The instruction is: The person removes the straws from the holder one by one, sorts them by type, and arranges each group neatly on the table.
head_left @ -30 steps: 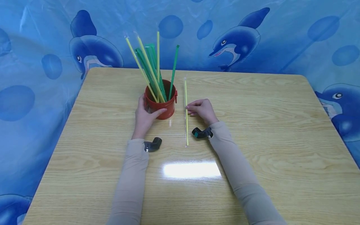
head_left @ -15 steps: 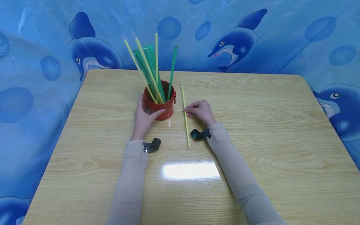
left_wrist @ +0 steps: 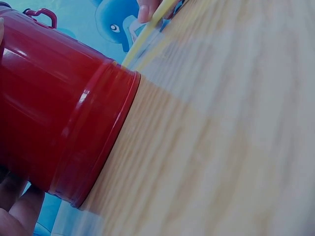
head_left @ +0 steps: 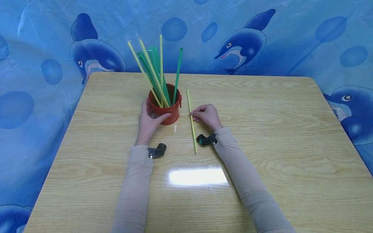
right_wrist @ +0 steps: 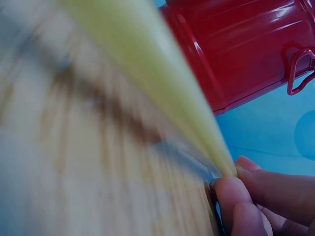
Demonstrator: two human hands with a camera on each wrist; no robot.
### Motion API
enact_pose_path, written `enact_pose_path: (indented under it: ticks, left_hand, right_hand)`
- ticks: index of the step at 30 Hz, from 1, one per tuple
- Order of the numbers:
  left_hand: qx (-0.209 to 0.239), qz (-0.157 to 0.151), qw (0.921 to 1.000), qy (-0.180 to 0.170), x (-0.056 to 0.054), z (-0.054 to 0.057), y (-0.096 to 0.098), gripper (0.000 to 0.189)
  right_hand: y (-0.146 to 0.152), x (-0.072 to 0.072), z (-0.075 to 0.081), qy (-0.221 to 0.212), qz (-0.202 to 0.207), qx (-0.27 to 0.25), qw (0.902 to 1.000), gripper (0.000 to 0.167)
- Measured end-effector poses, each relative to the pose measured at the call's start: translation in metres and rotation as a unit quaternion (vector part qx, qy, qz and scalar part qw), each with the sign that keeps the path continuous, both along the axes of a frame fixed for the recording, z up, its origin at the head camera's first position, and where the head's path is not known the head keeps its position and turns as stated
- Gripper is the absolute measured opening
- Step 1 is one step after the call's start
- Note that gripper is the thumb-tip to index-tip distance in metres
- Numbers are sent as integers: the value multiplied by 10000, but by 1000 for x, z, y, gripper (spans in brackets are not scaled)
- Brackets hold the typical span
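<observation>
A small red metal bucket [head_left: 174,111] stands on the table, holding several yellow straws [head_left: 161,58] and green straws [head_left: 178,72] in clear wrappers. My left hand [head_left: 147,126] grips the bucket from its left side, thumb across the front and fingers around the back, partly hidden. To the right of the bucket, a single wrapped yellow straw [head_left: 193,131] is pinched near its middle between thumb and fingers of my right hand [head_left: 207,116]. The right wrist view shows that straw [right_wrist: 147,64] slanting just above the tabletop, with the bucket [right_wrist: 231,44] behind.
The wooden table [head_left: 262,129] extends widely on both sides. A blue dolphin-print sheet [head_left: 186,51] hangs behind it. A small handle loop [right_wrist: 298,71] sticks out from the bucket's side. Light reflects off the table [head_left: 198,177] between my forearms.
The yellow straw in my right hand has turned slightly, its far end tilting left toward the bucket and its near end shifting right. My left hand stays on the bucket.
</observation>
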State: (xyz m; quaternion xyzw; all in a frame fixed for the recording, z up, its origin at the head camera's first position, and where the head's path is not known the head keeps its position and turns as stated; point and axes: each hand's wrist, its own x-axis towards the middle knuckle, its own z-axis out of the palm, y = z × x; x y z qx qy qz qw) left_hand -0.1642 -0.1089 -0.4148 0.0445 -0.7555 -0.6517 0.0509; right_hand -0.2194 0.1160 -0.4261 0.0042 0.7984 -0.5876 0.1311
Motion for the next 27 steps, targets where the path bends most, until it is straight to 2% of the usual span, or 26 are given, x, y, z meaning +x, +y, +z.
enact_pose_path:
  ticks: [27]
  left_hand:
    - [43,0,10000,26,0,0,1,88]
  right_hand:
    - [1,1,-2,202,94,6,9998,15]
